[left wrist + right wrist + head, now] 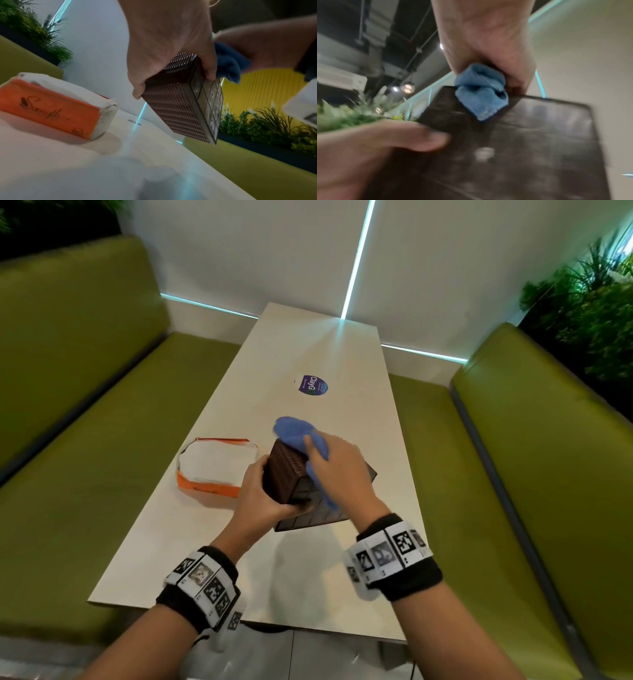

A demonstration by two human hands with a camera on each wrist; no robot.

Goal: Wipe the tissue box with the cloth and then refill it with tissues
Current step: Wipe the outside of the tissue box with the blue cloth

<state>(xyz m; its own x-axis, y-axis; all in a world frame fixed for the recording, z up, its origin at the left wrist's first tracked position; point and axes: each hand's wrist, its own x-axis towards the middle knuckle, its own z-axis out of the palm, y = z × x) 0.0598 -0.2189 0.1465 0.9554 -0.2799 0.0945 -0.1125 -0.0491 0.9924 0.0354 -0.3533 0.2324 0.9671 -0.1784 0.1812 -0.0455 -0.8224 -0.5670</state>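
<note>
Above a white table [308, 354], the left hand [260, 494] grips a tilted brown box [287, 474] while the right hand [339, 467] clutches a blue cloth [294, 433] pressed against its top. Just left lies an orange pack [212, 470] of tissues.

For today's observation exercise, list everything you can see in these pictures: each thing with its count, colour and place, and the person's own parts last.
box: 1, dark brown, held tilted above the table
lid: 1, dark brown, flat on the table under the box
cloth: 1, blue, pressed on the box
tissue pack: 1, orange and white, on the table left of the box
sticker: 1, purple and white, on the table beyond the box
table: 1, off-white, centre
benches: 2, olive green, either side of the table
plants: several, green, behind the benches
wristbands: 2, black with white markers, on the wrists
left hand: 1, grips the box
right hand: 1, holds the cloth
</note>
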